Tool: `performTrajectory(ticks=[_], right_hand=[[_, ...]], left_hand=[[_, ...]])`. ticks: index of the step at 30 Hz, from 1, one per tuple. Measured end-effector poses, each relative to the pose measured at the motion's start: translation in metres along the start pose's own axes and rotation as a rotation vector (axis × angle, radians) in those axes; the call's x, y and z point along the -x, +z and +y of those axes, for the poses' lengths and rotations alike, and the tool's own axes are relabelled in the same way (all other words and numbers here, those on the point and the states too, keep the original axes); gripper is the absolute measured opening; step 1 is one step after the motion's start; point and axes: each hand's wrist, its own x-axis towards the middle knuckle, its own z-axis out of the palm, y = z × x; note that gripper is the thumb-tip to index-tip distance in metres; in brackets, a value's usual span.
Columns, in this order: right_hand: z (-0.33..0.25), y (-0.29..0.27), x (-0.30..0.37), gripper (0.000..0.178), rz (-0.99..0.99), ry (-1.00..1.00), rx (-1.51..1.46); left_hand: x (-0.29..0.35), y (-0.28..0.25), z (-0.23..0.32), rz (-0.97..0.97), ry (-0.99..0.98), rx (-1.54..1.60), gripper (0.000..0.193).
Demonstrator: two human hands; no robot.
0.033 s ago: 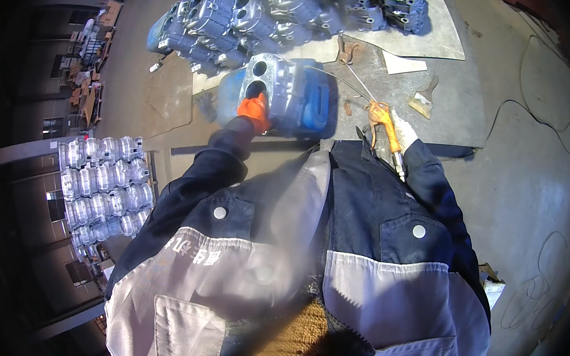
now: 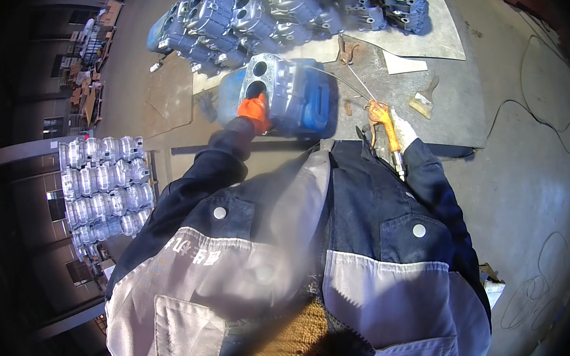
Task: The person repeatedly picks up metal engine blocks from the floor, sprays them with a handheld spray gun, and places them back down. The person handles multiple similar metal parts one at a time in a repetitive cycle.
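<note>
My left hand [image 2: 254, 113], in an orange glove, grips the near edge of a grey cast-metal engine block [image 2: 279, 87] at one of its round bores. The block rests on a blue plastic jerrycan [image 2: 316, 100] on the table. My right hand [image 2: 404, 132], in a white glove, is closed round an orange air blow gun [image 2: 387, 127]; the gun hides part of the fingers. Its thin nozzle tube points away toward the far left. A metal fitting sits at the near end of the gun, close to my jacket.
Several similar castings [image 2: 244, 14] stand crowded along the table's far side. A paint brush [image 2: 423, 102], a white sheet piece [image 2: 404, 64] and a brown tool [image 2: 346, 50] lie on the tabletop [image 2: 456, 91]. Stacked silvery parts [image 2: 107, 184] stand left; a hose [image 2: 534, 117] lies on the floor at right.
</note>
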Motion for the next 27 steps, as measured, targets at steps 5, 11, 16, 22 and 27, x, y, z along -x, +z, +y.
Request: performTrajectory(ticks=[5,11,16,22,27], right_hand=[[0.001,-0.001,-0.015,0.044,-0.040,0.030,-0.106],[-0.001,0.012,-0.014,0.046,-0.106,-0.031,-0.253],[-0.018,0.026,0.007,0.046,-0.121,-0.030,-0.276],[-0.037,0.038,0.030,0.046,-0.077,-0.071,-0.264],[-0.035,0.037,0.028,0.044,-0.060,-0.019,-0.270]], left_hand=[[-0.003,0.006,-0.005,0.002,0.029,0.011,0.071],[-0.003,0.008,-0.005,0.051,0.036,0.025,0.069],[-0.001,0.003,-0.003,0.046,0.057,-0.007,0.071],[-0.003,0.007,-0.005,0.054,0.047,0.022,0.075],[-0.005,0.012,-0.007,0.062,0.038,0.033,0.075]])
